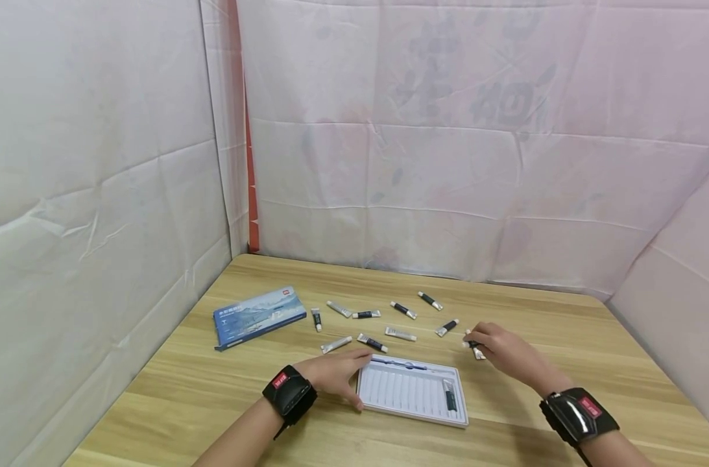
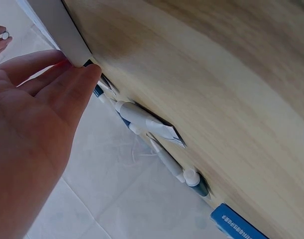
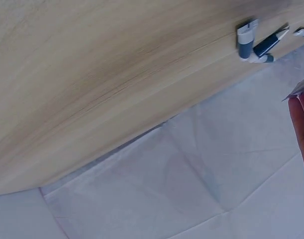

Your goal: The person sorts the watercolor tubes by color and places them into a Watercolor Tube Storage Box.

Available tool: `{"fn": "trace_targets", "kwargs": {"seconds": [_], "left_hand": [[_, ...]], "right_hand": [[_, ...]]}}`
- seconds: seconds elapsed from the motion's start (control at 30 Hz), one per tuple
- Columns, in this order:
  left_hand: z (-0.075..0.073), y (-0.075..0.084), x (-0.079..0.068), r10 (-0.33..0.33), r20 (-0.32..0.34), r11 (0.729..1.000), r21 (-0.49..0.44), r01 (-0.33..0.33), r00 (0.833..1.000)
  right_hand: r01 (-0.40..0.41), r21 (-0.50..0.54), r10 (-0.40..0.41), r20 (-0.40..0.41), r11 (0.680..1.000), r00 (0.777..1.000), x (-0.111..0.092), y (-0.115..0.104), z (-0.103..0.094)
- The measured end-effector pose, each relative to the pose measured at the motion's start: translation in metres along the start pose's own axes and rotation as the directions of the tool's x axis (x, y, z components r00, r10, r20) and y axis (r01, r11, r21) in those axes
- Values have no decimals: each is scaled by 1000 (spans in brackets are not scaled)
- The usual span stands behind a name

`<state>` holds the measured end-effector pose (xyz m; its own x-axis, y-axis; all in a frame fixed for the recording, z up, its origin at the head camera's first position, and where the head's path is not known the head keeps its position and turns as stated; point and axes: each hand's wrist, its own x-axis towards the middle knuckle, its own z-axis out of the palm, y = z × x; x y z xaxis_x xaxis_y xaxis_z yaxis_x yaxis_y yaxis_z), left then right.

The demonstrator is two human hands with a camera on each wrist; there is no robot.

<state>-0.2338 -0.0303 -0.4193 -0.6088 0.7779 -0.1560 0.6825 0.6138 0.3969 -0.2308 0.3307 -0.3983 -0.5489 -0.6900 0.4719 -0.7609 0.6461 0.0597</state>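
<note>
My left hand (image 1: 335,371) holds the left end of a white plastic tray (image 1: 409,390), fingers at its far corner and thumb at its near one. A slim brush (image 1: 398,364) lies along the tray's far slot. One dark-labelled paint tube (image 1: 450,397) rests in the ribbed part, at the right end. To the right of the tray, my right hand (image 1: 512,355) pinches another paint tube (image 3: 303,87) between its fingertips; its crimped silver end shows in the right wrist view. Just beyond my left fingers lie a dark tube (image 1: 372,343) and a pale tube (image 1: 336,344).
Several more paint tubes lie scattered beyond the tray, among them a pale tube (image 1: 401,334) and a dark tube (image 1: 447,327). A blue box (image 1: 259,318) lies flat at the left of the wooden table (image 1: 564,324). White sheets (image 1: 436,162) hang behind and at both sides.
</note>
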Motion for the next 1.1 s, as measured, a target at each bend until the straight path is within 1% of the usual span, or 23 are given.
{"fn": "trace_targets", "kwargs": {"seconds": [0.2, 0.37, 0.47, 0.7, 0.9, 1.1], "left_hand": [[1, -1, 1, 0, 1, 1000, 1, 0, 1000], [2, -3, 1, 2, -2, 1000, 15, -2, 1000], [2, -2, 1, 0, -2, 1000, 14, 0, 1000], [1, -2, 1, 0, -3, 1000, 22, 0, 1000], [2, -2, 1, 2, -2, 1000, 25, -2, 1000], [2, -1, 1, 6, -3, 1000, 20, -5, 1000]], "right_hand": [[27, -4, -27, 5, 1000, 1000, 5, -15, -3], [46, -20, -46, 26, 999, 999, 7, -24, -2], [56, -22, -55, 24, 998, 998, 7, -29, -1], [47, -10, -46, 50, 999, 998, 5, -41, 2], [49, -19, -48, 52, 999, 997, 1, -49, 7], [45, 7, -46, 65, 999, 997, -1, -57, 11]]}}
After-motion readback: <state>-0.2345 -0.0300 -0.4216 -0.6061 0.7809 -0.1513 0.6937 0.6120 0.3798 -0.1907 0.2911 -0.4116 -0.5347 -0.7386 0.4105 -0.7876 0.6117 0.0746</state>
